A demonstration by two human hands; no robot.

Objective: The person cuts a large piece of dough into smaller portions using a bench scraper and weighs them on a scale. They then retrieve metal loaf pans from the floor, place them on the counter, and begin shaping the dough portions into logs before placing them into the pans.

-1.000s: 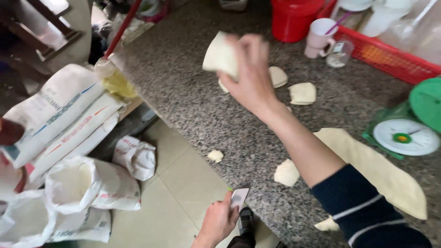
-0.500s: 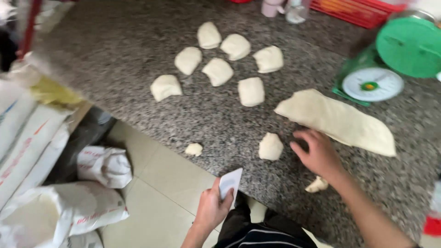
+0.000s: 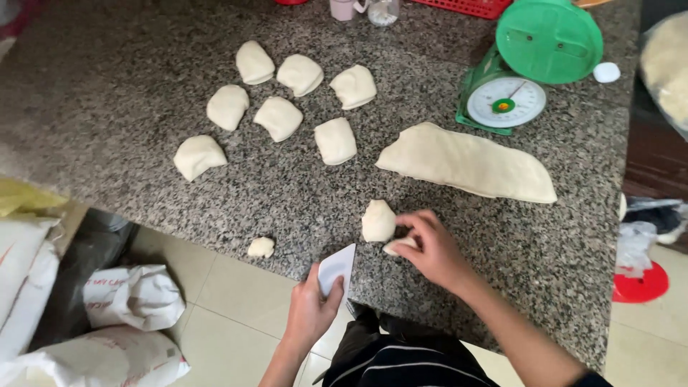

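- Far left of the frame, below the desk edge: white sacks lie on the tiled floor, with a yellow bag above them. I only see parts of them.
- Upper left to centre: seven cut dough pieces sit apart from one another on the speckled stone desk. A tiny scrap lies alone near the desk's front edge.
- Lower centre: my left hand is closed around a white plastic scraper, blade up, held just off the desk's front edge.
- Centre: a small dough lump stands on the desk, taller than wide, its long axis running roughly up the frame.
- Just right of it: my right hand has its fingers curled narrowly, pinching a small dough bit that touches the lump's lower right.
- My judgement is that the bit is light, soft and tacky. It should squash and stretch under pressure, so a loose fingertip hold around its middle suits it. It lies short and flattish, pointing toward the lump.
- Right of centre: a long dough slab stretches from middle frame down toward the right, its long axis slanting gently. It looks heavy and floppy.
- Upper right: a green kitchen scale stands just above the slab, with a white cap beside it.
- Top edge: a pink cup and a red basket are partly cut off.
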